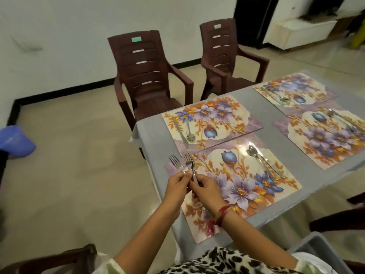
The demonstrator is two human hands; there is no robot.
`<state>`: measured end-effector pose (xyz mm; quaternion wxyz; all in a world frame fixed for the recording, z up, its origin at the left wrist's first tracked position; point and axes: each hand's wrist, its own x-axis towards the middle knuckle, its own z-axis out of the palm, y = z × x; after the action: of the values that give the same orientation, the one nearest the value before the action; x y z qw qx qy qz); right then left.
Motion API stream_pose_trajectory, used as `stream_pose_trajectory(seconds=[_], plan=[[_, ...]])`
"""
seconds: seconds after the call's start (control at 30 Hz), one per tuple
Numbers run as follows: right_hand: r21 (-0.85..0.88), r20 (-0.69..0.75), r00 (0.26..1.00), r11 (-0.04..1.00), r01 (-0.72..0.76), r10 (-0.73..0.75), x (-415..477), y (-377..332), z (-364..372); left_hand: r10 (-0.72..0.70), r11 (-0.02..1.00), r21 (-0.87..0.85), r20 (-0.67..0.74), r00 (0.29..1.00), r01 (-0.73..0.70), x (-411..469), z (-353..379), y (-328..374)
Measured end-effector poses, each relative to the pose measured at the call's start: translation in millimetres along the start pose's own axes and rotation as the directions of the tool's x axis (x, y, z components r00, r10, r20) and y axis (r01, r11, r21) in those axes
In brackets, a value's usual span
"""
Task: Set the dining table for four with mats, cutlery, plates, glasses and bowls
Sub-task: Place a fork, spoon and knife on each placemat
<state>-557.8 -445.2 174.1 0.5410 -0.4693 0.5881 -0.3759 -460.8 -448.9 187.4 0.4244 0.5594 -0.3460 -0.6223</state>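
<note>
I see near floral mat (243, 175) at table corner, open floor (79, 165) to left. Left hand (177, 184) grips steel fork (174, 161); right hand (206, 189) pinches second fork (188, 158) by handle.

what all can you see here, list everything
table: one, grey cloth, right of centre
mats: four, purple and orange floral, on the table
spoons: four, silver, one on each mat
knives: two clear, silver, beside the spoons on the two leftmost mats; others too blurred
forks: at least two, silver, held over the near mat's left corner
chairs: two, dark brown, at the table's far side
tub: one, grey, bottom right corner
left hand: one, pinches a fork
right hand: one, red thread at wrist, grips a fork handle
</note>
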Motion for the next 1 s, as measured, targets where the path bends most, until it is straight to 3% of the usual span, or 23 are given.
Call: stream_pose_trajectory(seconds=[0.3,0.47,0.63,0.87,1.0], plan=[[-0.318,0.344,0.937,0.931,0.178,-0.062,69.5,-5.5,-16.5,-0.016,0.996,0.078,-0.326,0.945,0.044,50.6,22.4,-2.5],[-0.480,0.397,0.916,0.837,0.262,-0.059,100.8,4.3,-39.0,-0.045,0.999,-0.025,-0.465,0.884,0.037,67.4,47.0,-16.1],[-0.446,0.396,0.917,0.865,0.229,-0.039,102.1,18.7,-44.4,-0.104,0.986,-0.169,-0.541,0.835,0.013,66.3,50.8,-38.9],[-0.161,0.310,0.951,0.986,0.045,0.008,87.1,34.9,-36.6,-0.225,0.941,-0.335,-0.516,0.827,0.048,61.4,42.4,-43.7],[-0.106,0.294,0.940,0.983,-0.147,0.172,89.7,41.7,-35.9,-0.296,0.896,-0.440,-0.488,0.821,0.061,59.2,36.1,-45.8]])
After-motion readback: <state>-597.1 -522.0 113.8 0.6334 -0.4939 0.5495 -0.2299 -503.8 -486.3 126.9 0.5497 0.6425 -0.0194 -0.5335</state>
